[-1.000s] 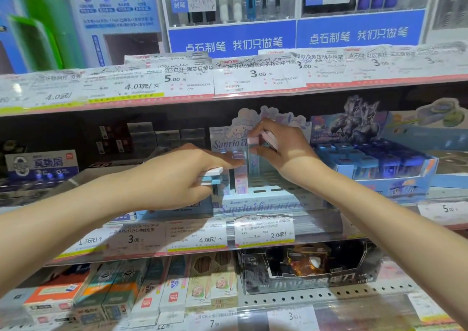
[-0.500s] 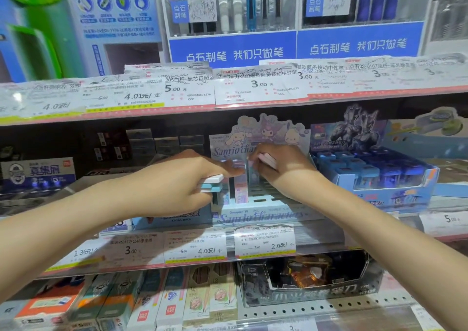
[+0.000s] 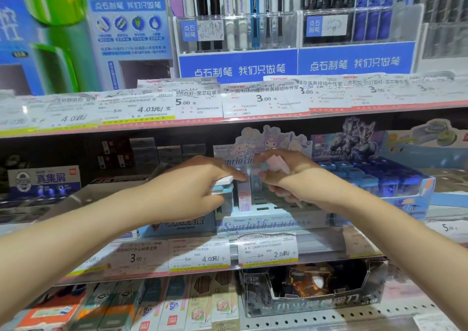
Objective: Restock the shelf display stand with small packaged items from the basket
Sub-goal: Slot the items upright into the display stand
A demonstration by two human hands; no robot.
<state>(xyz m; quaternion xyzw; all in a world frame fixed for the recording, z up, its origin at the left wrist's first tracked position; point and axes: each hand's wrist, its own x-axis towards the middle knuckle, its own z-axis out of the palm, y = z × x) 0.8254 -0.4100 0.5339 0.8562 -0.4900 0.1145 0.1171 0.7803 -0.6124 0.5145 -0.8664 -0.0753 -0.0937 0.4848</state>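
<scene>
My left hand is curled around a small stack of flat packets, blue and white, their ends poking out past my knuckles. I hold them there as a reserve, I judge, so the other hand can draw from them without a trip to the basket, which is not in view. My right hand pinches a pink packet between thumb and fingertips, raised just above the pale-blue display stand that sits at the front edge of the middle shelf. The pink one is tilted; it looks about to go down into one of the open slots near the stand's front. A few packets already stand upright at the stand's left side, just beside my left fingertips, while most slots toward the right are bare, so the restock seems early.

Both forearms reach forward and converge, wrists near each other over the stand, the left palm turned inward, the right wrist bent down with fingers curled under. The blue box of goods sits just beside the stand on its right.
</scene>
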